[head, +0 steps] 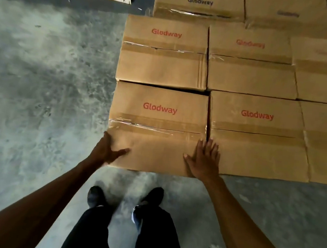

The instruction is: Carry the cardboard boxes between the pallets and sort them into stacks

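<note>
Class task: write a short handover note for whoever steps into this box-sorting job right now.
Left hand: open, at the near left corner of the nearest box, thumb on top.
Right hand: open, flat at its near right corner, fingers by the seam with the neighbouring box.
Boxes sit in rows, tops level; black-print boxes behind.
Done: hands placed.
Left: whether it is being lifted or set down cannot be told.

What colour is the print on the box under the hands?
Red, on the box; head view.

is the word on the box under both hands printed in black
No, the near-left box that the left hand and right hand touch reads Glodway in red; black lettering shows only on a far box.
</note>
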`<state>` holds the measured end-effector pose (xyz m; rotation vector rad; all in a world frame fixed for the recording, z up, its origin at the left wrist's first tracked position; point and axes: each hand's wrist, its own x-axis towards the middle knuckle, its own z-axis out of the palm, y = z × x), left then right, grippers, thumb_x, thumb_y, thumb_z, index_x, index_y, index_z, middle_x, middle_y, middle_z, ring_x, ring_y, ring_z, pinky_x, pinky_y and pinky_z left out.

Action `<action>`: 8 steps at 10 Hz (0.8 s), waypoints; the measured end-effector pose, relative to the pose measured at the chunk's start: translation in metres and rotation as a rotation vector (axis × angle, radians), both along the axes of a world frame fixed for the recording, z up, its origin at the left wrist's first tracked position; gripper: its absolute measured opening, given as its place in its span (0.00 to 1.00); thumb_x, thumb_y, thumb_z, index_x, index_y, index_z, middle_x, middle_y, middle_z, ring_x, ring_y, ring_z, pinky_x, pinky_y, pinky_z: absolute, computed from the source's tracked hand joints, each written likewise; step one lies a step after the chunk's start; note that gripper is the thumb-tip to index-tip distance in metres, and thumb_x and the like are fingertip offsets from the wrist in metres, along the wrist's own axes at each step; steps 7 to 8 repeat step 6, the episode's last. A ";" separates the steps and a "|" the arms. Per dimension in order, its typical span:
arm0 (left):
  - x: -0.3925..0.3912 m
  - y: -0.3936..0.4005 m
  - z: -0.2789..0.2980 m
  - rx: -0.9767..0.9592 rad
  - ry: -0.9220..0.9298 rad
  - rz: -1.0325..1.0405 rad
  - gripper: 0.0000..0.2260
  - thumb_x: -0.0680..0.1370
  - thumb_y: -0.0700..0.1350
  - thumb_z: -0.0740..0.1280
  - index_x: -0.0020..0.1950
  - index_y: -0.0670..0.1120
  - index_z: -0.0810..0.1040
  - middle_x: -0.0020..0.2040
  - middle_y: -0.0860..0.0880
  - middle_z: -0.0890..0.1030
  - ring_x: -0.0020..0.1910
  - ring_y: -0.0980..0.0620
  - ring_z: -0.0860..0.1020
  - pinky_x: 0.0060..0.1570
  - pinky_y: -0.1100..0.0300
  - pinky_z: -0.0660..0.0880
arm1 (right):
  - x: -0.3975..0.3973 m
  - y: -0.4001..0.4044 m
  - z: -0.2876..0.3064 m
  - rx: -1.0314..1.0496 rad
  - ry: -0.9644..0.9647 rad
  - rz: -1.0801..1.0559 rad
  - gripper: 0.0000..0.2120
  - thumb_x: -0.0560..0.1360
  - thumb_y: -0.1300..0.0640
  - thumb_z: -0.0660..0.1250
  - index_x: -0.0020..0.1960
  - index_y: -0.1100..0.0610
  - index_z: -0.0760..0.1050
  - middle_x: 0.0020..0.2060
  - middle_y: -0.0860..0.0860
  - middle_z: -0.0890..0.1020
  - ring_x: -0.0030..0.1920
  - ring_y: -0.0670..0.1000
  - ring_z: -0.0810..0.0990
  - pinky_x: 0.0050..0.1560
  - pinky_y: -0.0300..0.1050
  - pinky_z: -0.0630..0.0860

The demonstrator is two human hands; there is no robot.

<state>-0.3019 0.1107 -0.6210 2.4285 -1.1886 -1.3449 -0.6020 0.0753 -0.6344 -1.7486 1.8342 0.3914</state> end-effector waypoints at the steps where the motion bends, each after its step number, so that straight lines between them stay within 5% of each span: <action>1: -0.001 0.001 -0.009 0.032 -0.071 -0.040 0.53 0.69 0.57 0.74 0.76 0.34 0.44 0.74 0.34 0.61 0.71 0.37 0.65 0.66 0.48 0.67 | 0.001 0.003 -0.006 -0.012 0.032 0.021 0.40 0.78 0.37 0.54 0.78 0.54 0.38 0.76 0.60 0.36 0.75 0.63 0.35 0.74 0.58 0.38; 2: -0.005 0.005 -0.012 0.063 -0.094 -0.057 0.53 0.68 0.58 0.74 0.75 0.33 0.44 0.72 0.31 0.61 0.69 0.34 0.66 0.64 0.44 0.68 | -0.001 0.005 -0.009 -0.019 0.041 0.019 0.39 0.78 0.37 0.54 0.78 0.54 0.39 0.76 0.60 0.37 0.75 0.63 0.35 0.74 0.58 0.39; 4: -0.003 0.009 -0.008 0.152 -0.040 -0.095 0.49 0.72 0.57 0.71 0.77 0.39 0.42 0.73 0.35 0.64 0.65 0.39 0.71 0.59 0.52 0.71 | -0.003 0.010 -0.004 0.079 0.111 0.044 0.39 0.77 0.37 0.56 0.78 0.53 0.41 0.76 0.60 0.38 0.76 0.64 0.39 0.74 0.61 0.43; 5: 0.005 0.016 0.014 0.134 0.042 -0.025 0.43 0.75 0.54 0.68 0.78 0.44 0.44 0.70 0.38 0.70 0.37 0.53 0.74 0.33 0.66 0.72 | -0.005 0.006 0.012 0.070 0.098 0.042 0.36 0.77 0.38 0.56 0.78 0.51 0.47 0.77 0.60 0.45 0.76 0.63 0.46 0.74 0.61 0.47; 6: 0.000 0.059 0.021 0.200 0.115 -0.001 0.39 0.77 0.55 0.65 0.78 0.44 0.46 0.72 0.40 0.69 0.37 0.59 0.73 0.32 0.70 0.70 | -0.020 0.045 0.015 0.077 0.048 -0.007 0.31 0.77 0.37 0.52 0.76 0.50 0.54 0.75 0.57 0.58 0.74 0.60 0.58 0.72 0.57 0.58; 8: 0.000 0.059 0.021 0.200 0.115 -0.001 0.39 0.77 0.55 0.65 0.78 0.44 0.46 0.72 0.40 0.69 0.37 0.59 0.73 0.32 0.70 0.70 | -0.020 0.045 0.015 0.077 0.048 -0.007 0.31 0.77 0.37 0.52 0.76 0.50 0.54 0.75 0.57 0.58 0.74 0.60 0.58 0.72 0.57 0.58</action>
